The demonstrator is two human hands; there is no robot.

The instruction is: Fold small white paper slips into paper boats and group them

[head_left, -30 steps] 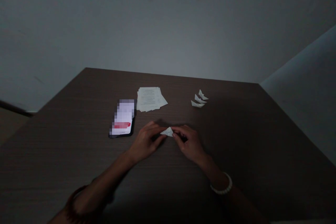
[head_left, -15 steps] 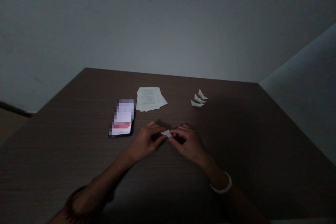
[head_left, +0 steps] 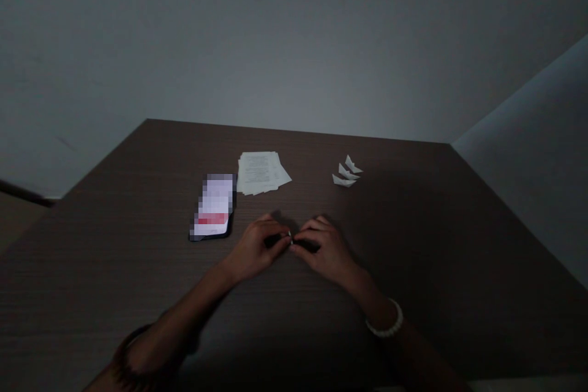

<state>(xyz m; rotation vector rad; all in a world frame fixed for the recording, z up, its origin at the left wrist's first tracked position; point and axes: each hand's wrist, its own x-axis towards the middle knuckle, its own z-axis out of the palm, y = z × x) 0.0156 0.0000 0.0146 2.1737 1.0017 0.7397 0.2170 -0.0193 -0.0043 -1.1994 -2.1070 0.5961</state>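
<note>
A small folded piece of paper (head_left: 290, 237) is pinched between my two hands, just above the brown table (head_left: 294, 331). Only a thin white sliver of it shows; the fingertips cover the rest. My left hand (head_left: 255, 248) grips it from the left between thumb and fingers. From the right, my right hand (head_left: 328, 251) closes on it with thumb and forefinger, the fingertips of both hands almost meeting. Beyond my right hand stand three small folded paper boats (head_left: 344, 181), set close together in a row.
Printed paper sheets (head_left: 260, 173) lie in a loose stack behind my left hand. A phone (head_left: 215, 205) with a lit, blurred screen lies left of them. The table's far edge meets a grey wall (head_left: 294, 61).
My right fingers have shifted slightly left, closer to the left fingertips. The folded paper, seen before as a small white triangle, is now mostly covered by the fingers.
</note>
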